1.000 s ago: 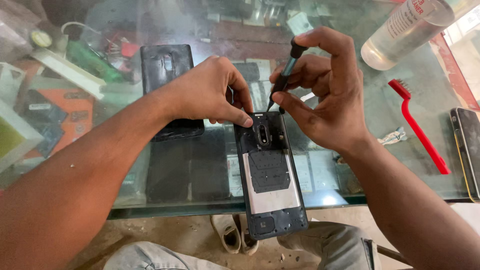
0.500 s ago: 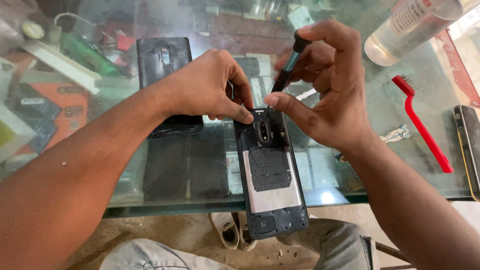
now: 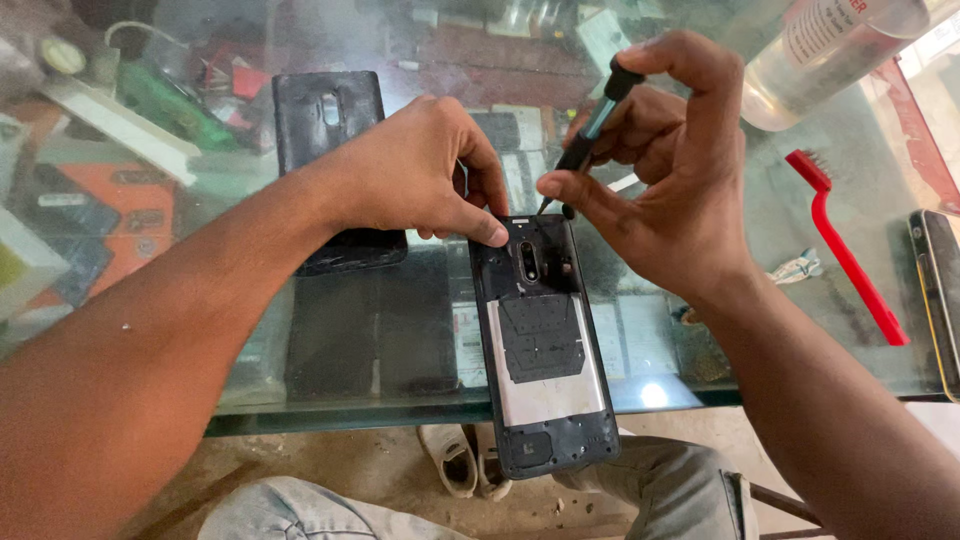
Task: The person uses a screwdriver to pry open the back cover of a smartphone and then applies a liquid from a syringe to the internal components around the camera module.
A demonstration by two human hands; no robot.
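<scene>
A smartphone with its back removed (image 3: pixel 542 350) lies on the glass counter (image 3: pixel 700 350), its near end hanging over the front edge. My left hand (image 3: pixel 420 170) presses its fingertips on the phone's top left corner. My right hand (image 3: pixel 660 170) grips a small black screwdriver (image 3: pixel 592 125), tilted, with its tip at the phone's top edge. The detached black back cover (image 3: pixel 335 160) rests behind my left hand, partly hidden by it.
A red brush (image 3: pixel 845 245) lies to the right, with another phone (image 3: pixel 940 290) at the counter's right edge. A clear plastic bottle (image 3: pixel 820 55) lies at the top right. Boxes and parts show under the glass at left. My knees and shoes are below.
My right hand has raised the screwdriver slightly and shifted its tip toward the phone's top edge. My left hand stays on the phone's corner.
</scene>
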